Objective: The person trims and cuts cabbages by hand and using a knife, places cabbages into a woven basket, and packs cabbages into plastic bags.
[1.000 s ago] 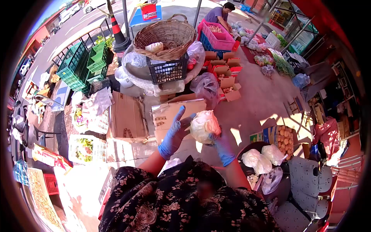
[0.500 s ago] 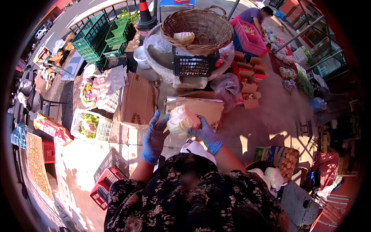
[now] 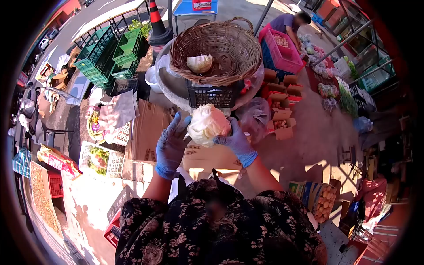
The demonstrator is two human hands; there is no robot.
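A pale, leafy cabbage head is in front of my chest, between my two blue-gloved hands. My right hand grips it from the right side, its thumb across the front and the other fingers partly hidden. On the left, my left hand has its fingers spread along the cabbage's edge; how firmly they touch it I cannot tell. Beyond the hands stands a wide wicker basket with another cabbage inside. The basket rests on a black plastic crate.
Flattened cardboard lies below my hands. To the left are a white crate of leafy trimmings and stacked green crates. Small cartons and a pink crate stand at right, where another person bends over.
Both hands and the cabbage have moved forward, closer to the wicker basket. The view has shifted too, and the basket appears nearer. The right hand keeps its grip.
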